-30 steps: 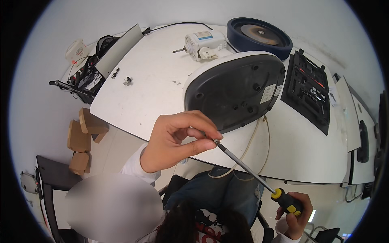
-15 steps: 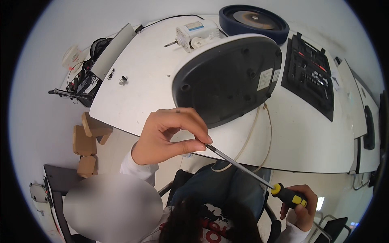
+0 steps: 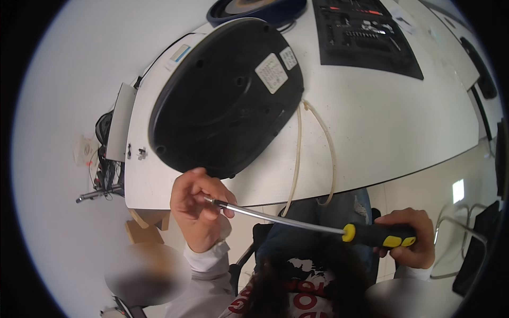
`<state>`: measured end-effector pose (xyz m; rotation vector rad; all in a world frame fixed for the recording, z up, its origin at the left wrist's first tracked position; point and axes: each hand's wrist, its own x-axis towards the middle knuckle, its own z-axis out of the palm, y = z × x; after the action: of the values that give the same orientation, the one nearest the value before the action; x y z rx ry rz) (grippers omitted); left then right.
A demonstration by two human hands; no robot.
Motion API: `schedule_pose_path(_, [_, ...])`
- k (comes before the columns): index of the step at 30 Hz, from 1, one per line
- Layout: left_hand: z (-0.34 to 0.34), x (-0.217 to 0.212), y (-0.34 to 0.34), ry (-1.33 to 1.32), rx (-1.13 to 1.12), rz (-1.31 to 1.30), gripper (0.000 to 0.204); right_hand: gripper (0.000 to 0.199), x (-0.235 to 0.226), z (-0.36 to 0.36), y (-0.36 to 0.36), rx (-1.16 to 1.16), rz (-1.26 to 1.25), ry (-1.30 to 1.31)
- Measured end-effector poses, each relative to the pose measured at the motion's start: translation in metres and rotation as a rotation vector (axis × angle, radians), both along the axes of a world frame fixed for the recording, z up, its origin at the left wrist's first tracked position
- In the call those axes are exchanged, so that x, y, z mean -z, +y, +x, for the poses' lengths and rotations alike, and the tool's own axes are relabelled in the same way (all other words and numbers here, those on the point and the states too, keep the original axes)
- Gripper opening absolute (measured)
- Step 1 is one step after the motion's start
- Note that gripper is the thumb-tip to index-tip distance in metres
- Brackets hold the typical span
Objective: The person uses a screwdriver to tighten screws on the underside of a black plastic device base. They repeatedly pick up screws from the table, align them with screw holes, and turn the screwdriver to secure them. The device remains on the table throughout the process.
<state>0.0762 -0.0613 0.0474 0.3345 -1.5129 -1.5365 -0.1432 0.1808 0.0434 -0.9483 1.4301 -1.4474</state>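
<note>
My right hand (image 3: 419,238) is wrapped round the black and yellow handle of a long screwdriver (image 3: 286,221), held level in front of my lap. Its steel shaft points left, toward my left hand (image 3: 195,212). There my curled fingers close about the tip, where a small threaded screw (image 3: 209,199) shows between them. Just beyond the left hand, an oval appliance base (image 3: 212,111) stands on the table with its black underside facing me. Screw holes and two white labels (image 3: 271,73) mark that underside.
On the white table (image 3: 371,127) are a black tool case (image 3: 366,40) at the far right, a round dark blue part (image 3: 254,9) behind the base, a pale cord (image 3: 331,153) over the front edge, and small metal pieces (image 3: 141,152) at left. A cardboard box (image 3: 143,233) stands below.
My view has shifted, so the base appears farther left and nearer. The screwdriver lies more level. My left fingers have curled around its tip, and a screw now shows there.
</note>
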Motion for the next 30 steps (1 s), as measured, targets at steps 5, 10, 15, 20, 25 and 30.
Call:
schedule_pose_path(5, [0.003, 0.025, 0.007, -0.169, -0.678, -0.627, 0.054, 0.059, 0.007, 0.005, 0.02, 0.452, 0.089, -0.031])
schedule_pose_path(10, [0.003, 0.054, -0.005, -0.314, -1.047, -0.852, 0.073, 0.048, 0.028, 0.006, 0.011, 0.698, 0.102, 0.303])
schedule_pose_path(15, [-0.012, 0.078, -0.005, -0.367, -0.794, -0.528, 0.08, 0.048, 0.058, 0.008, -0.002, 0.728, -0.012, 0.32])
schedule_pose_path(20, [-0.015, 0.077, -0.009, -0.362, -0.773, -0.413, 0.072, 0.051, 0.067, 0.011, -0.011, 0.72, -0.066, 0.303])
schedule_pose_path(25, [-0.016, 0.075, -0.009, -0.398, -0.771, -0.374, 0.062, 0.053, 0.073, 0.009, -0.015, 0.691, -0.091, 0.262])
schedule_pose_path(30, [-0.016, 0.075, -0.01, -0.401, -0.765, -0.422, 0.058, 0.053, 0.076, 0.006, -0.016, 0.651, -0.094, 0.238])
